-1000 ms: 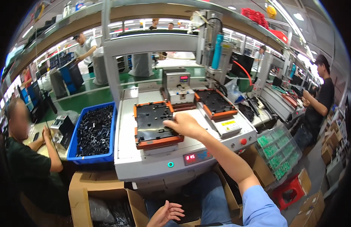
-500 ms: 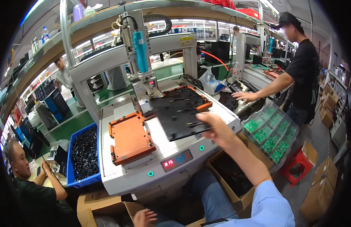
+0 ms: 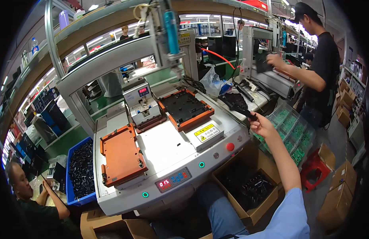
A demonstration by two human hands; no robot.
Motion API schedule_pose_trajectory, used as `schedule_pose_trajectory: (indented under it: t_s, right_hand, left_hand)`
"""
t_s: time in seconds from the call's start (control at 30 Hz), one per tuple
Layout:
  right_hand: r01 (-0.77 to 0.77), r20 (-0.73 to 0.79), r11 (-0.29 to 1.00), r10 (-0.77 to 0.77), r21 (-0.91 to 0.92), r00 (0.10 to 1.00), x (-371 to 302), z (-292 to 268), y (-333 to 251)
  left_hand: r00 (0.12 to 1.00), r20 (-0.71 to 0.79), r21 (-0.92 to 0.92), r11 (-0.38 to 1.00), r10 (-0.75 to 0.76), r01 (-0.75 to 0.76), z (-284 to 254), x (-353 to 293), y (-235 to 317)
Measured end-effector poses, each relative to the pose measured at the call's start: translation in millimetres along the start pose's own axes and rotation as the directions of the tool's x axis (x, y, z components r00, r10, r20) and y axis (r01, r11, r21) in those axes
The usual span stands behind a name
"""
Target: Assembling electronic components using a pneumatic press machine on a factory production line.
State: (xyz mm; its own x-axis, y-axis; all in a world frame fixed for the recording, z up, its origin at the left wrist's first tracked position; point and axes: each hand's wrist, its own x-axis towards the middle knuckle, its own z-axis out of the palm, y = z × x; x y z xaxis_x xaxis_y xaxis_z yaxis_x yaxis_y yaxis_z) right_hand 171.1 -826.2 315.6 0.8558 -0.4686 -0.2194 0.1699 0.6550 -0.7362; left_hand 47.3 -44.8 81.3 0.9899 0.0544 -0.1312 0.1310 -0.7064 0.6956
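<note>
My right hand point(image 3: 262, 126), reaching out to the right past the machine's front corner, is closed on the near edge of a black plastic panel point(image 3: 235, 104). This panel lies low at the machine's right side, and whether others are beneath it I cannot tell. Another black panel point(image 3: 185, 106) sits in the right orange fixture point(image 3: 195, 120) on the white machine bed. The left orange fixture point(image 3: 122, 155) holds no panel. Above the bed hangs a teal electric screwdriver point(image 3: 171, 32) on the gantry, blurred. My left hand is out of view.
A screw feeder point(image 3: 142, 104) stands between the fixtures. A blue bin point(image 3: 69, 171) of small black parts is at left. Near my legs is a cardboard box point(image 3: 222, 185) of black parts; a clear tray point(image 3: 286, 123) holds green pieces. One co-worker point(image 3: 321, 67) handles a dark panel; another point(image 3: 29, 195) sits left.
My right hand has carried the black panel from over the bed to the right side. My left hand has left the view. The screwdriver head has shifted, and the right co-worker has raised a dark panel.
</note>
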Motion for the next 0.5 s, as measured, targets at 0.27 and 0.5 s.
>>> schedule_pose_trajectory:
  t_s: [0.27,0.5]
  right_hand:
    - [0.189,-0.366,0.903,-0.338,-0.386,0.867,141,-79,-7]
    - [-0.069,-0.235,0.757,-0.114,-0.65,0.965,259,-200,-60]
  left_hand:
    - [0.945,0.326,-0.375,0.92,0.02,0.11,12,49,81]
    - [0.892,0.427,-0.664,0.619,-0.146,0.419,-5,-24,82]
